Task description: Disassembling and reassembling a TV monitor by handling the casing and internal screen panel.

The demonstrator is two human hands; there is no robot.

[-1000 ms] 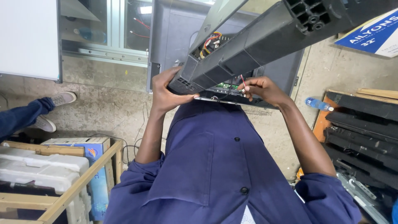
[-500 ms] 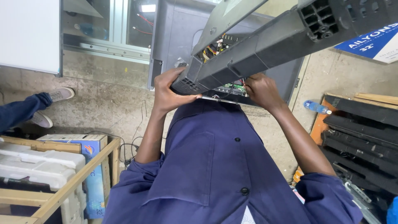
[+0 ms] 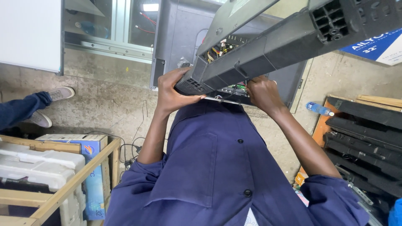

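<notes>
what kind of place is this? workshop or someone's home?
Most likely an electronics repair workshop. Both hands, left hand and right hand, hold an opened flat-screen set with wiring and a circuit board exposed; dark screen frames lie stacked at one side, and foam packing sits in a wooden rack.

an electronics repair workshop: an opened dark casing [image 3: 268,46] with bare wiring in the hands, stacked black panels [image 3: 360,134] beside the right hand's grip, boxed sets [image 3: 90,167] below the left.
</notes>
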